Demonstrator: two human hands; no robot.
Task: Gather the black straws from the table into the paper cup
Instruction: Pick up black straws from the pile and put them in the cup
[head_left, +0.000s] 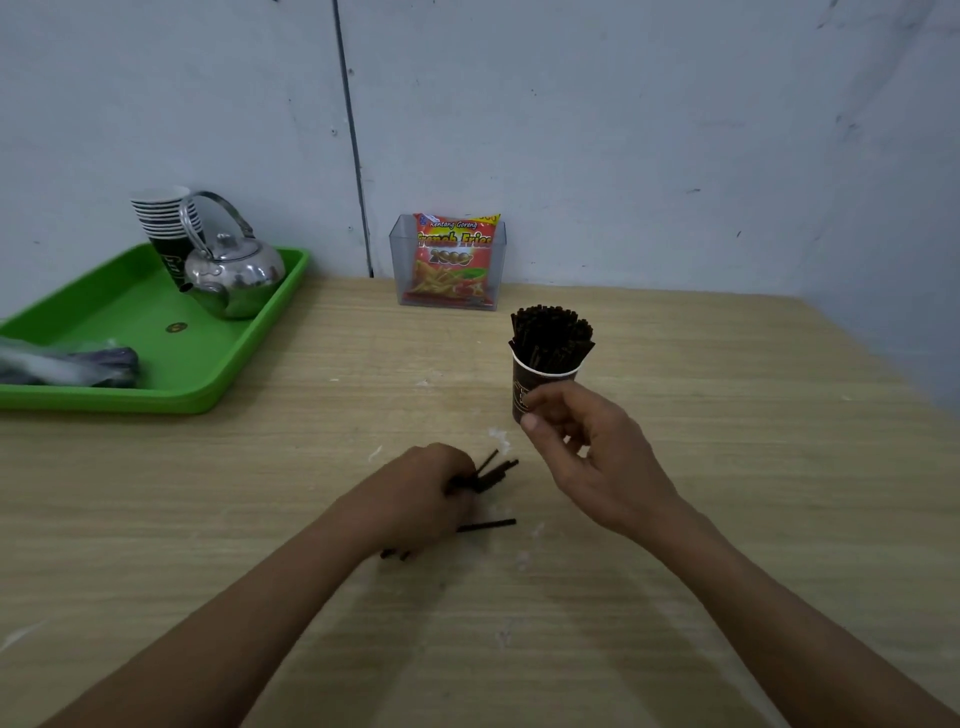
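Clamping thin black straws (501, 469) against the pale wooden desk (260, 519), my left grip (431, 488) bundles a load for the dark paper cup (521, 387); right grip (587, 447) slack, empty.

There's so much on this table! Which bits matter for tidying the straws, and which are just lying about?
Part of the job: paper cup; standing straws already in it; loose straws gripped by the left hand; single straw on the table; right hand near the cup.

Just lying about: green tray; kettle; stacked cups; snack packet; clear box; plastic bag.
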